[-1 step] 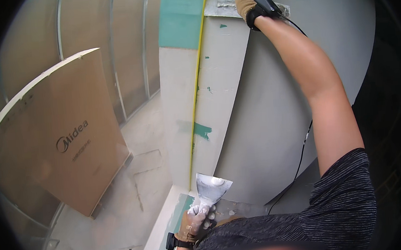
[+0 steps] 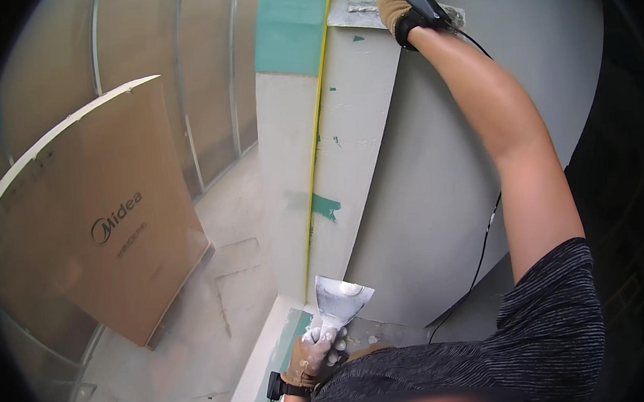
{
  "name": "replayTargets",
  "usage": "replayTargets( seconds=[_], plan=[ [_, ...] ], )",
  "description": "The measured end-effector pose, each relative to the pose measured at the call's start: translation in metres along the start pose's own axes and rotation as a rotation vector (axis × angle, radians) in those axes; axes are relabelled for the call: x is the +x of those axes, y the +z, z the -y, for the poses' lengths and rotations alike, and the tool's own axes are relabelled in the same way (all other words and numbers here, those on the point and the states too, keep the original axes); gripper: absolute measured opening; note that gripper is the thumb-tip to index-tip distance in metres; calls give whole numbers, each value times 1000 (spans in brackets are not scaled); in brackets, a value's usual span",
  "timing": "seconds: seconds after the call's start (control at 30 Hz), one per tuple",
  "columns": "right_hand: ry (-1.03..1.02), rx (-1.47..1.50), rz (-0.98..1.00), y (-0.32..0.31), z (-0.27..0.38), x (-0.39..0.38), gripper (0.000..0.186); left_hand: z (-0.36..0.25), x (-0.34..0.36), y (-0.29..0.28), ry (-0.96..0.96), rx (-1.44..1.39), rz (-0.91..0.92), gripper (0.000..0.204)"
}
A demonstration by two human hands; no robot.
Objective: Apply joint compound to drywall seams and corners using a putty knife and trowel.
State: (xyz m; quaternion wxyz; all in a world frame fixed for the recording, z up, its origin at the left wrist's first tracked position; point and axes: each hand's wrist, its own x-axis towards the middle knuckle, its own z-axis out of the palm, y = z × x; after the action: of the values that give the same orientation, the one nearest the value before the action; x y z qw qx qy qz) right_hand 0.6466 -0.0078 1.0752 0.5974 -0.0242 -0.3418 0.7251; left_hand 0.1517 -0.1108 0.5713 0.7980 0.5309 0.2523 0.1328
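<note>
One long yellow strip (image 2: pixel 313 164) runs down the white wall surface (image 2: pixel 356 154), and near the upper end of this strip, on its right side, is the right hand (image 2: pixel 396 5) in a tan glove. This hand is closed around the flat steel trowel (image 2: pixel 355 16), whose left edge is just beside the strip; the hand hides most of the handle. I cannot tell how firmly the blade meets the wall. Below the lower end of the strip, the left hand (image 2: pixel 307 360), also gloved and whitened with powder, is wrapped around the handle of the putty knife (image 2: pixel 338 301). The wide blade of this knife points upward, and a white lump (image 2: pixel 350 288) sits on it, close to its top edge. To the left of the strip, at its upper part, there is a green panel (image 2: pixel 291 31), and well apart on the same side stands a large brown cardboard box (image 2: pixel 113 208). To the right of the strip, beyond the white surface, a grey sheet (image 2: pixel 440 185) bends outward.
</note>
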Motion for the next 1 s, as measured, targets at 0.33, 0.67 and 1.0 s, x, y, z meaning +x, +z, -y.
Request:
replayTargets(
  seconds=[0.33,0.67,1.0],
  plan=[
    [108,120,-77,-73,-62,-37,27,8,-10,-6,36,11,-2,25],
    [173,195,-200,-104,-139,-78,29,16,-20,-11,32,-3,-38,27],
    [217,318,-256,-181,-182,-108,23,32,-20,-14,57,29,-103,40]
  ],
)
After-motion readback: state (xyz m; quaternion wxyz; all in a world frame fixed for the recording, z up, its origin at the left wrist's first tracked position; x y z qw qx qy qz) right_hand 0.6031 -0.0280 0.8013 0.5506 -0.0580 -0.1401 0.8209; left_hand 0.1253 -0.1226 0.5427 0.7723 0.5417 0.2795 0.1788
